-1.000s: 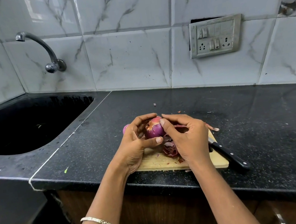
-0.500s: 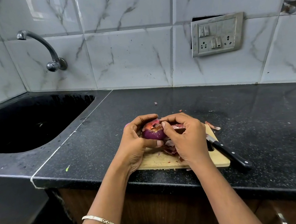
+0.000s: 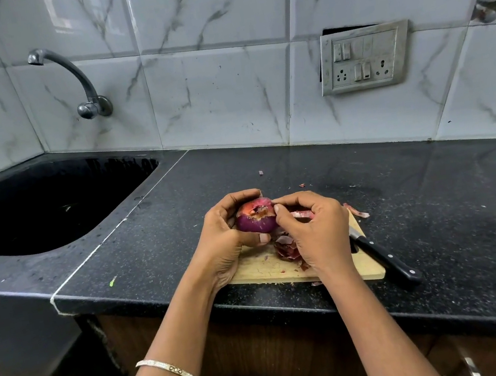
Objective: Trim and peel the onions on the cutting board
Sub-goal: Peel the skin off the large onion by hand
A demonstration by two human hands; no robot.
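My left hand (image 3: 225,240) grips a red onion (image 3: 256,221) above the wooden cutting board (image 3: 262,268), thumb under it and fingers curled over its far side. Its top still carries dry reddish skin; the lower part is bare purple. My right hand (image 3: 315,232) pinches the skin at the onion's right edge with thumb and forefinger. A pile of peeled skins (image 3: 287,248) lies on the board below the onion. A black-handled knife (image 3: 384,255) rests along the board's right edge.
The black sink (image 3: 32,209) lies to the left with a tap (image 3: 77,81) on the wall above it. A switch and socket plate (image 3: 364,57) is on the tiled wall. Skin scraps (image 3: 356,211) lie on the black counter (image 3: 438,206) beyond the board.
The onion has turned in my left hand, so its skinned top now faces up. My right fingers have shifted to pinch the skin at its right edge.
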